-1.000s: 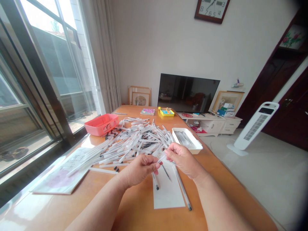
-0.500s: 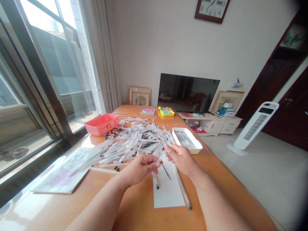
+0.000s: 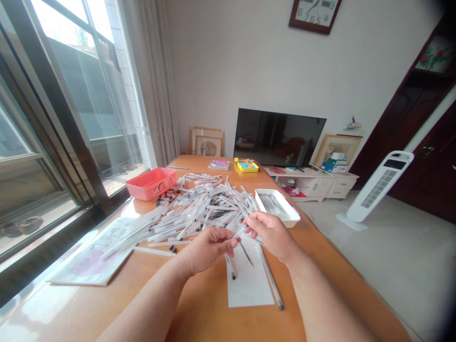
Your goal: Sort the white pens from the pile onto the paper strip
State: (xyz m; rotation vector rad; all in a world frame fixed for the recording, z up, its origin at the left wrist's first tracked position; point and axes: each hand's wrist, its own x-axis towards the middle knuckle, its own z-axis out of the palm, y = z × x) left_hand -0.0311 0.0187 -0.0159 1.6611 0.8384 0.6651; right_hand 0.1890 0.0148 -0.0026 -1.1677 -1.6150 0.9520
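My left hand [image 3: 215, 244] is closed in a pinch on a clear pen barrel [image 3: 240, 232]. The far end of that barrel meets the pinched fingers of my right hand [image 3: 270, 232], and these fingers hide it. Below the hands lies a sheet of white paper [image 3: 249, 289]. A thin dark pen refill [image 3: 246, 254] and a black-ended pen [image 3: 232, 271] rest on it. A longer clear pen [image 3: 272, 280] lies along its right edge. Just beyond my hands spreads a big heap of clear pens and barrels [image 3: 199, 204], with black parts among them.
A white tray [image 3: 295, 216] of pen parts stands right of the heap, a red box [image 3: 144, 190] at its left. A booklet [image 3: 85, 266] lies left under some barrels. Small black caps [image 3: 173, 249] sit near the left wrist. A yellow box [image 3: 247, 166] stands farther back.
The fingers of my right hand have shifted slightly on the barrel's end, and the hand has turned a little. My left hand stays almost in place.
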